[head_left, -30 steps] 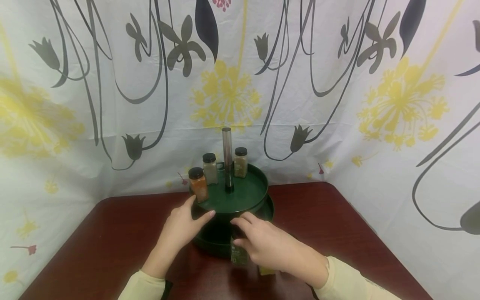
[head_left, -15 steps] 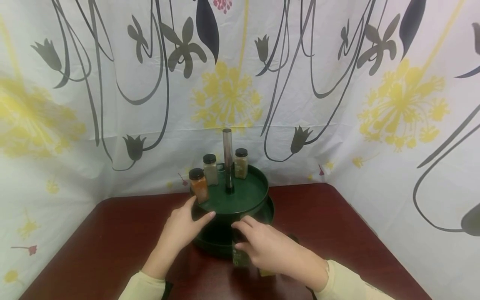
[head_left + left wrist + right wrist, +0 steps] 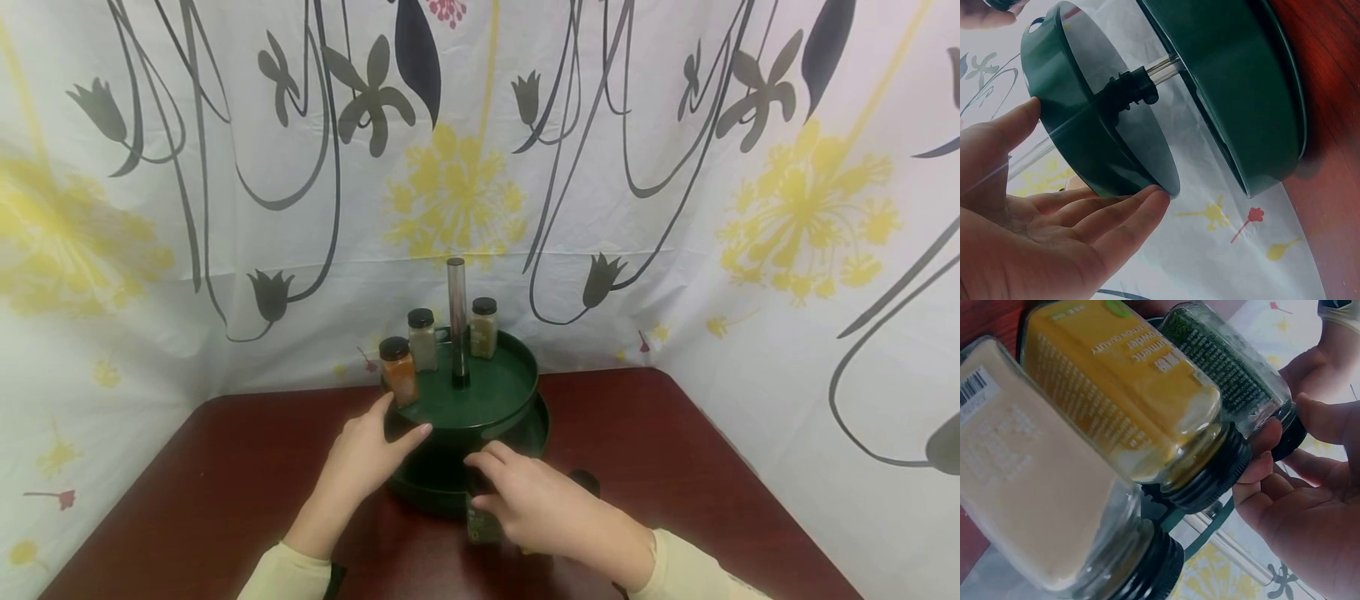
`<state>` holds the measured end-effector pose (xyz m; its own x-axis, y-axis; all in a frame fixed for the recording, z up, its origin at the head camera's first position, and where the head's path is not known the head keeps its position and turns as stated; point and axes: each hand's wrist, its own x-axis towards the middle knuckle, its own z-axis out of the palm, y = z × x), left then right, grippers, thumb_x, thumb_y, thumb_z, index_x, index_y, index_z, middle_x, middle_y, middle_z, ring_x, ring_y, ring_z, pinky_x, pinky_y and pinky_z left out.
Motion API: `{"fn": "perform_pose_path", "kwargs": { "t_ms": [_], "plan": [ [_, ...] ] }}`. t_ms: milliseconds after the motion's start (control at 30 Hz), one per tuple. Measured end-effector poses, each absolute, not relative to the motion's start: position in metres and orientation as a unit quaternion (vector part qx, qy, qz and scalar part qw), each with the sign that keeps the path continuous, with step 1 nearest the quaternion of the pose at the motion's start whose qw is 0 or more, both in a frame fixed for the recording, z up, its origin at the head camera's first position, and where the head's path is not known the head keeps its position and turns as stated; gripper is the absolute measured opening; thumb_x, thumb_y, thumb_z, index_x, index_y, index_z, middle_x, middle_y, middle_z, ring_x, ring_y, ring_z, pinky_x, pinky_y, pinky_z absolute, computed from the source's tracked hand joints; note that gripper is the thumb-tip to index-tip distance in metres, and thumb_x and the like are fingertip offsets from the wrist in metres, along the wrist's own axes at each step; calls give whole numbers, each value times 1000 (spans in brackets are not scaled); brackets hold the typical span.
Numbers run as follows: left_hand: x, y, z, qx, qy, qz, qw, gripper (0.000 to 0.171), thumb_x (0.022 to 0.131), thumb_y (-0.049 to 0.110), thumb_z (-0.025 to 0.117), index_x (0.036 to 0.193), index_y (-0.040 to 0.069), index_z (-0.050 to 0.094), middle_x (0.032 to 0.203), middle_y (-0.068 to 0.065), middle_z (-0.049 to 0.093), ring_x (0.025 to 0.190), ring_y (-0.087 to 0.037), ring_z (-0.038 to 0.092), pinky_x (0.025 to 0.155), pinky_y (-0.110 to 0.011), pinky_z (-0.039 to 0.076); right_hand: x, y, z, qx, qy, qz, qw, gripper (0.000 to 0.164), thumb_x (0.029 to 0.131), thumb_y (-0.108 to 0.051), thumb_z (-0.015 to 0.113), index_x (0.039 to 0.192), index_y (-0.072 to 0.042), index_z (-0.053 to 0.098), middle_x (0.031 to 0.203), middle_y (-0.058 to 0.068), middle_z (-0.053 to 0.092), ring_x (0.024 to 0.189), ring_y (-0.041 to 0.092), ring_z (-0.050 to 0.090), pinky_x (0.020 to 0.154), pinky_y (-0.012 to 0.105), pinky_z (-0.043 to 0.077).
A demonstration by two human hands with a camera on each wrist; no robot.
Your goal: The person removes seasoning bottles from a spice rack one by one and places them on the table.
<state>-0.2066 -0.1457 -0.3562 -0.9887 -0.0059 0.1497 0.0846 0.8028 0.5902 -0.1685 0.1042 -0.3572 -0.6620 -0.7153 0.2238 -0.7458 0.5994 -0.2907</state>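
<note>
My left hand (image 3: pixel 360 454) touches the upper tray of a green two-tier turntable rack (image 3: pixel 480 404). In the left wrist view, the thumb and nearly straight fingers of that hand (image 3: pixel 1072 231) spread along the tray's outer wall (image 3: pixel 1079 106). My right hand (image 3: pixel 543 504) pinches a square glass spice jar (image 3: pixel 482 525) by its black cap, in front of the rack. Dark green herbs fill this jar (image 3: pixel 1229 369) in the right wrist view. Beside it are a yellow turmeric powder jar (image 3: pixel 1122 381) and a beige powder jar (image 3: pixel 1035 475), both black-capped.
The upper tray bears an orange spice jar (image 3: pixel 400 375), a pale jar (image 3: pixel 423 343) and a tan jar (image 3: pixel 483 331). A metal post (image 3: pixel 457 321) rises from its centre. The dark red table (image 3: pixel 247 467) meets a patterned curtain (image 3: pixel 315 233) behind.
My right hand and the herb jar have shifted slightly toward me. A black cap now shows beyond that hand's right side. The left hand stays at the tray.
</note>
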Motion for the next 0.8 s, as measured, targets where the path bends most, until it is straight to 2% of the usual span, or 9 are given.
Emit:
{"fn": "perform_pose_path", "kwargs": {
  "t_ms": [233,600,800],
  "plan": [
    [-206,-146,-355,-21,-947,-313,69,96,82,70,57,149,5,34,143,-22,45,121,-38,50,91,-59,45,-169,104,-360,398,-898,185,20,42,98,-31,58,133,-9,51,121,-2,53,89,0,56,72,20,53],
    [-205,-147,-354,-24,-946,-314,74,97,81,71,57,149,5,34,142,-23,45,120,-38,50,90,-59,46,-169,105,-365,405,-895,183,27,40,97,-29,58,132,-9,52,120,-3,53,95,2,57,76,21,53],
    [-207,-147,-356,-22,-946,-314,74,98,80,72,56,149,6,34,142,-21,46,120,-37,51,91,-58,46,-169,105,-367,413,-893,177,34,39,97,-30,60,130,-10,54,119,-3,56,92,2,58,76,22,54]
  ]
}}
